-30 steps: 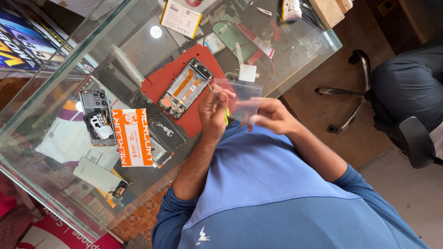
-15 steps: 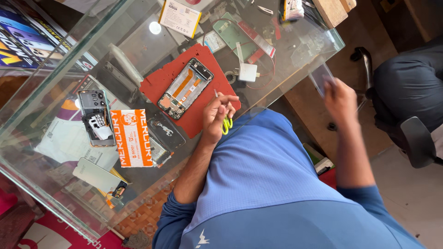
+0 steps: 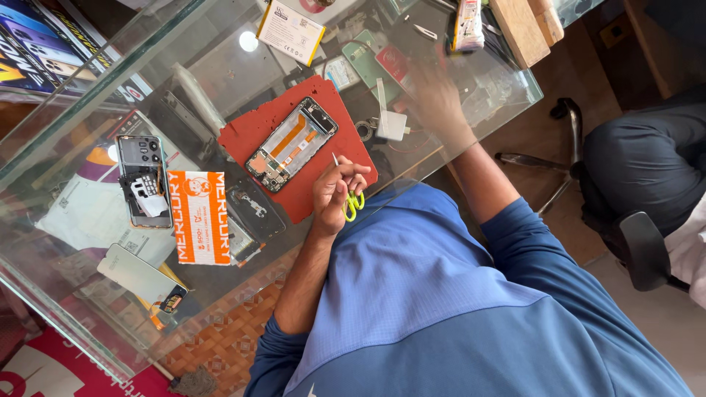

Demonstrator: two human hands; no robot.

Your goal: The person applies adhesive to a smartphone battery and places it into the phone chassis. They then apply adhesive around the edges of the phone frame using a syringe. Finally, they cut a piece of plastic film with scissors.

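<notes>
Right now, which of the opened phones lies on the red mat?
The opened phone frame with orange parts inside, beside the left hand; the black one lies on bare glass, further left.

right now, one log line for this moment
left hand: holds yellow-handled scissors | right hand: blurred, over glass table | opened phone on red mat

Left hand (image 3: 334, 192) curled into a fist; right hand (image 3: 439, 99) outstretched, blurred.
</notes>
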